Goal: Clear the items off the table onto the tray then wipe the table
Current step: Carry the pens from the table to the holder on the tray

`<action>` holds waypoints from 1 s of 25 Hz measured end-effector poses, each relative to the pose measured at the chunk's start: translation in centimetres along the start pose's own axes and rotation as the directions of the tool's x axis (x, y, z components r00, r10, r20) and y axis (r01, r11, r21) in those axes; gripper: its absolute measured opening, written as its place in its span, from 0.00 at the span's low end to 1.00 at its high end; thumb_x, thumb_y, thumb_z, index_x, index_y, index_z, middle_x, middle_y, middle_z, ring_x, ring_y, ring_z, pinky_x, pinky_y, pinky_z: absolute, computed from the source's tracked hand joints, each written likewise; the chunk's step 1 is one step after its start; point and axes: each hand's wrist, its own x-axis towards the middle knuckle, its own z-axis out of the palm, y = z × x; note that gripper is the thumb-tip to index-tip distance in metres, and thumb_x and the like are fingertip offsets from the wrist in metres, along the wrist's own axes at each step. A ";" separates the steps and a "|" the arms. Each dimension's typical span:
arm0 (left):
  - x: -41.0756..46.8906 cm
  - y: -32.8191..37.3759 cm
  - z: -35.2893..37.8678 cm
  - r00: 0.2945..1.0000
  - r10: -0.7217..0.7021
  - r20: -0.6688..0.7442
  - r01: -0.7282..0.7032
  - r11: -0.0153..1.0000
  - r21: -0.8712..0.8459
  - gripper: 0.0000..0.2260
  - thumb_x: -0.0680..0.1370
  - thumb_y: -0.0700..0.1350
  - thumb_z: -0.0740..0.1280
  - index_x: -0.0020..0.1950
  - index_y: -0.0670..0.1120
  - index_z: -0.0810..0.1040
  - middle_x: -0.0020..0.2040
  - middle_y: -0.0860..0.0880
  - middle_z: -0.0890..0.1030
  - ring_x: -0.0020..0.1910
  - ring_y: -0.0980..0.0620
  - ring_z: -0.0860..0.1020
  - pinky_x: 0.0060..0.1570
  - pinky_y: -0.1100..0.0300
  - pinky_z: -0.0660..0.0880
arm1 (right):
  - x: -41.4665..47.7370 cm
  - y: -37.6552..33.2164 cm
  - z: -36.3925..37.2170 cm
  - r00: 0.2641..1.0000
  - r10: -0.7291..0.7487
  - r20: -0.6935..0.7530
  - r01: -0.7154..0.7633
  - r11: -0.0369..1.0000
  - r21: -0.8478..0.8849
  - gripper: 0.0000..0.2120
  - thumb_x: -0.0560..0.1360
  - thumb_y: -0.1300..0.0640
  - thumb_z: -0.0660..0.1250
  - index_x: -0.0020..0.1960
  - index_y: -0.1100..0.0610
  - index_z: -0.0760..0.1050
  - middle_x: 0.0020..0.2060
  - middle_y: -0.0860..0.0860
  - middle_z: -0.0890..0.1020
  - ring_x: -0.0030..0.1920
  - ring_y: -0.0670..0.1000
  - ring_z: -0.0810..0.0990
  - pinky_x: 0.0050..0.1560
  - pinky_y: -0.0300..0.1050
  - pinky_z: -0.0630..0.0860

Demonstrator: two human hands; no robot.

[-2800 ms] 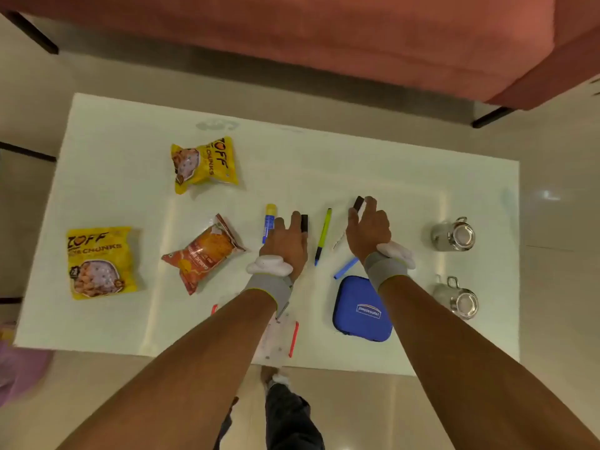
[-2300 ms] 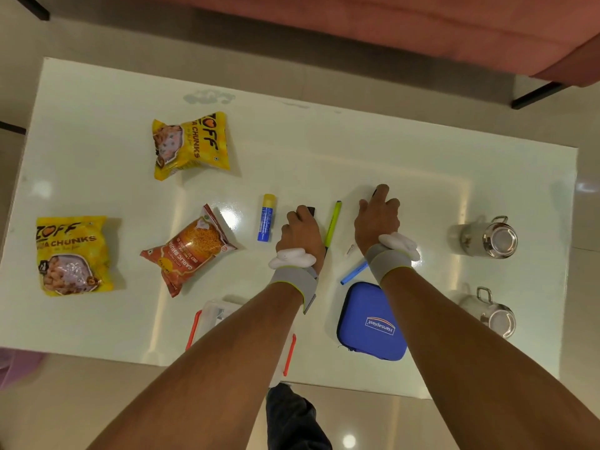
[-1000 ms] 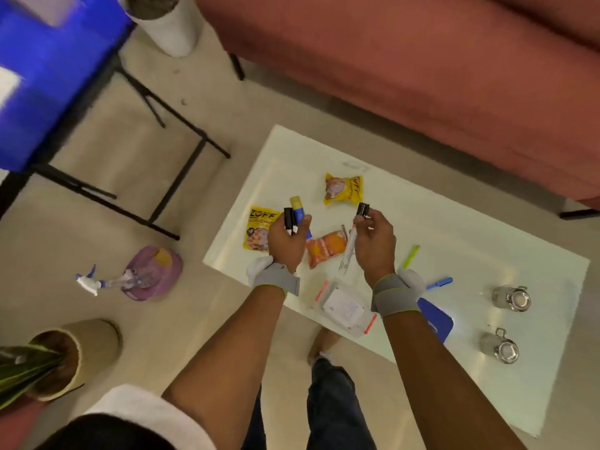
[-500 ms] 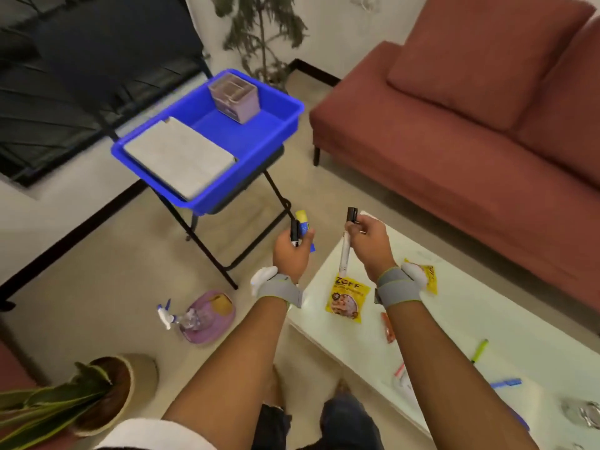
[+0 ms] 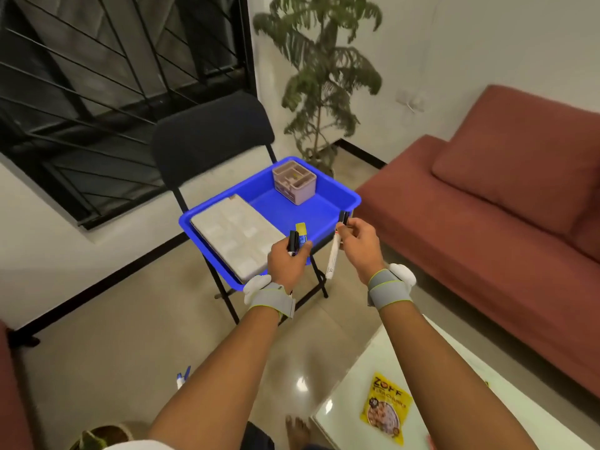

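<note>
A blue tray (image 5: 352, 199) rests on a black folding chair (image 5: 207, 141). In it lie a folded grey cloth (image 5: 237, 235) and a mauve pen holder (image 5: 294, 180). My left hand (image 5: 287, 263) hovers over the tray's near rim and grips a black-capped marker (image 5: 293, 242) together with a blue and yellow glue stick (image 5: 302, 232). My right hand (image 5: 358, 246), just right of it, pinches a white marker (image 5: 333, 258) that hangs down from a black cap. The white table (image 5: 344, 407) shows only a corner at the lower right, with a yellow snack packet (image 5: 386, 407) on it.
A red sofa (image 5: 487, 222) runs along the right. A potted plant (image 5: 324, 76) stands behind the tray. A spray bottle's nozzle (image 5: 183, 376) pokes out on the floor beside my left arm, and a basket planter (image 5: 104, 436) sits at the bottom left.
I have turned from the table toward the chair. Both hands, still holding the markers and glue stick picked up off the table, have moved up to the tray's near rim.
</note>
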 end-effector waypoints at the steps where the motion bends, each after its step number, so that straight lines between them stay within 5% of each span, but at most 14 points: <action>1: 1.4 0.2 -0.5 1.000 -0.006 -0.007 0.006 1.000 -0.004 0.10 0.74 0.50 0.71 0.40 0.44 0.79 0.35 0.43 0.79 0.34 0.46 0.73 0.38 0.52 0.74 | 1.2 -0.9 0.7 1.000 -0.013 -0.009 0.013 1.000 -0.005 0.08 0.77 0.53 0.67 0.51 0.57 0.79 0.39 0.50 0.82 0.42 0.51 0.81 0.54 0.59 0.79; 8: 13.2 1.5 -2.7 1.000 0.014 -0.012 -0.014 1.000 0.006 0.07 0.74 0.46 0.72 0.39 0.43 0.80 0.34 0.43 0.81 0.34 0.46 0.76 0.39 0.57 0.73 | 11.0 -4.4 5.9 0.991 -0.119 -0.059 0.115 0.991 -0.073 0.08 0.77 0.55 0.68 0.54 0.57 0.77 0.43 0.51 0.82 0.45 0.53 0.82 0.55 0.55 0.79; 16: 24.1 2.6 -1.7 0.998 0.004 -0.058 -0.003 1.000 0.024 0.11 0.73 0.49 0.74 0.44 0.42 0.80 0.38 0.41 0.81 0.37 0.44 0.76 0.38 0.52 0.73 | 20.8 -6.9 9.8 0.967 -0.225 -0.116 0.194 0.953 -0.232 0.12 0.77 0.56 0.68 0.56 0.61 0.74 0.45 0.53 0.81 0.42 0.49 0.79 0.46 0.38 0.73; 21: 30.6 2.5 0.4 0.994 -0.012 -0.105 0.009 0.999 -0.034 0.10 0.73 0.46 0.74 0.39 0.43 0.76 0.34 0.45 0.76 0.33 0.48 0.71 0.35 0.57 0.70 | 29.5 -7.4 12.4 0.949 -0.306 -0.076 0.271 0.914 -0.304 0.11 0.77 0.57 0.67 0.56 0.61 0.73 0.44 0.52 0.80 0.45 0.53 0.79 0.49 0.48 0.75; 25: 35.9 1.5 3.1 0.975 -0.079 -0.210 0.082 0.997 0.006 0.10 0.71 0.47 0.75 0.40 0.41 0.78 0.35 0.42 0.79 0.35 0.43 0.75 0.36 0.54 0.72 | 37.2 -5.5 15.1 0.955 -0.298 -0.012 0.273 0.891 -0.363 0.11 0.77 0.57 0.67 0.56 0.63 0.73 0.45 0.57 0.82 0.46 0.58 0.80 0.45 0.42 0.69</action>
